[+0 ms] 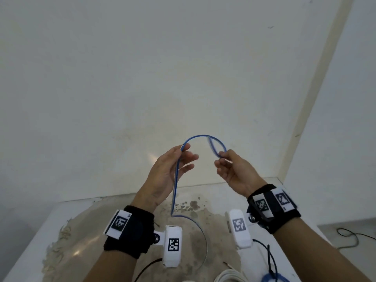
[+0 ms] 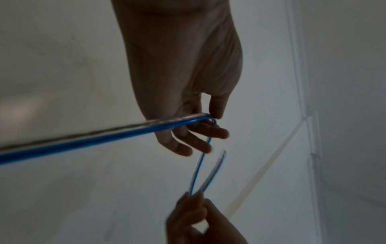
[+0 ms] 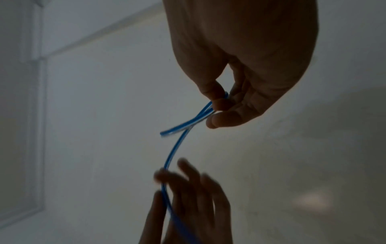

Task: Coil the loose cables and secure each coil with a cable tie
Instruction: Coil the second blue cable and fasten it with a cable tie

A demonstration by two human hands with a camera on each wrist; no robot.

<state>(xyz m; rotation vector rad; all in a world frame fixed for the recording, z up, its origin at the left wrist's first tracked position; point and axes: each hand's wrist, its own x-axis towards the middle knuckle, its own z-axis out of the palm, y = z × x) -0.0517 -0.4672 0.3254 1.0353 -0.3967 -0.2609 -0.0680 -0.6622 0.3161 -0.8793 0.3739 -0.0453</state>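
Observation:
A thin blue cable [image 1: 198, 136] arches in the air between both hands above the table. My left hand [image 1: 179, 157] pinches it between thumb and forefinger, the other fingers spread; from there the cable drops past the palm to the table [image 1: 81, 210]. My right hand [image 1: 222, 157] pinches the cable's folded end, where a short loop [image 1: 213, 146] doubles back. In the left wrist view the cable [image 2: 94, 140] runs from the left edge to the fingertips [image 2: 215, 113]. In the right wrist view the thumb and forefinger hold the doubled strand [image 3: 200, 113], with its free tip sticking out left.
A white cable coil [image 1: 230, 276] and a blue cable bundle [image 1: 335, 278] lie at the table's near edge. A black cable [image 1: 270, 255] crosses the table's right part. Another black wire [image 1: 350, 235] lies on the floor to the right. A white wall stands behind the stained table.

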